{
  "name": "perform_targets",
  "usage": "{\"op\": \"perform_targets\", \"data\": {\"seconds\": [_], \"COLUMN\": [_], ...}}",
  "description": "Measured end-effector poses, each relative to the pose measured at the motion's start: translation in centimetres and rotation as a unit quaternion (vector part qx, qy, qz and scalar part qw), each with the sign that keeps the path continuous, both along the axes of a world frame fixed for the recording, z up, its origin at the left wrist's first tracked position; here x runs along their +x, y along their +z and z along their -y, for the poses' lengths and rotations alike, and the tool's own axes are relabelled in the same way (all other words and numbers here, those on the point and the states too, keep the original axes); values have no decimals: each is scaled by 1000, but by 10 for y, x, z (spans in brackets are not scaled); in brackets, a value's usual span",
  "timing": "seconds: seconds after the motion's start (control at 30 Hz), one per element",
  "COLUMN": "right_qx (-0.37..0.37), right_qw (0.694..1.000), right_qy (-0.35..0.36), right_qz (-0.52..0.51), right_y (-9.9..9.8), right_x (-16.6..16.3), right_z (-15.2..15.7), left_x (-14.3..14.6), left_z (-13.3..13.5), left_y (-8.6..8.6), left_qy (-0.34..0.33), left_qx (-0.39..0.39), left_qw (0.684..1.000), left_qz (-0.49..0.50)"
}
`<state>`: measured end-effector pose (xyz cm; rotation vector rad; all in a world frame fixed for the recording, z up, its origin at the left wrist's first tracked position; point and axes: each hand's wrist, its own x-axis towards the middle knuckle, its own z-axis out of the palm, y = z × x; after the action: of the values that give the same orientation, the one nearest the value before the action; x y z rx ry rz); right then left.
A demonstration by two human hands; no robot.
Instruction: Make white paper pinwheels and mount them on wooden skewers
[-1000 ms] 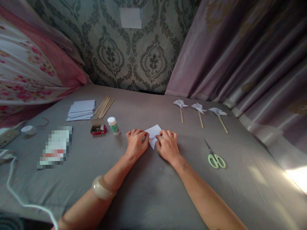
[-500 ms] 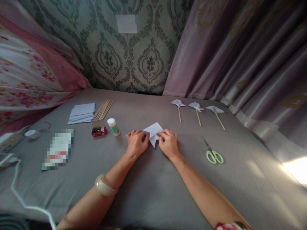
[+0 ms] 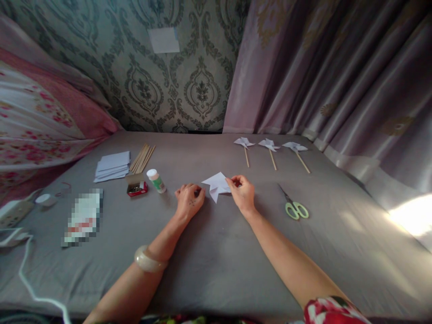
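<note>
A white paper pinwheel head [image 3: 218, 181], its corners partly folded in, lies on the grey cloth in front of me. My right hand [image 3: 243, 194] pinches its right edge between thumb and fingers. Left of the paper and apart from it, my left hand [image 3: 190, 201] rests with fingers curled toward the thumb; whether anything small is between them is hidden. Beyond my left hand stands a white bottle with a green label [image 3: 156, 182]. Beside that bottle is an open red box [image 3: 137, 188] of small metal pieces.
Three finished paper pinwheels on sticks [image 3: 269, 144] lie at the back right. Green-handled scissors [image 3: 293, 207] are right of my hand. At the back left are a stack of white paper [image 3: 113, 164] and several wooden sticks [image 3: 143, 158]. A white cable [image 3: 29, 283] runs along the left.
My left hand has let go of the paper and drawn slightly left. My right hand keeps its pinch, now higher on the right edge. The view has turned slightly.
</note>
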<state>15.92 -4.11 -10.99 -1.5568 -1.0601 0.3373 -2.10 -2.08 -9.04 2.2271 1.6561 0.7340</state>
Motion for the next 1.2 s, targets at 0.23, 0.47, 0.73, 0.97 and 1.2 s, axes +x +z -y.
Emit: {"op": "perform_targets", "data": {"seconds": [0.23,0.47,0.73,0.97,1.2], "right_qx": [16,13,53,39,19], "right_qw": [992,992,997,968,919], "right_qy": [-39,-21,25,43,134], "right_qz": [-118,-124,48,243,369], "right_y": [-1,0,0,1,-2], "right_x": [20,21,18,7,2], "right_z": [-7,-6,-3,5,11], "left_x": [7,21,20,1,-9], "left_z": [3,5,-2,-15,-24], "left_y": [3,-8,4,5,-2], "left_qy": [-11,18,49,41,33], "left_qx": [-39,-26,-120,-129,-96], "left_qw": [999,1000,992,986,986], "left_qz": [-1,2,4,100,132]}}
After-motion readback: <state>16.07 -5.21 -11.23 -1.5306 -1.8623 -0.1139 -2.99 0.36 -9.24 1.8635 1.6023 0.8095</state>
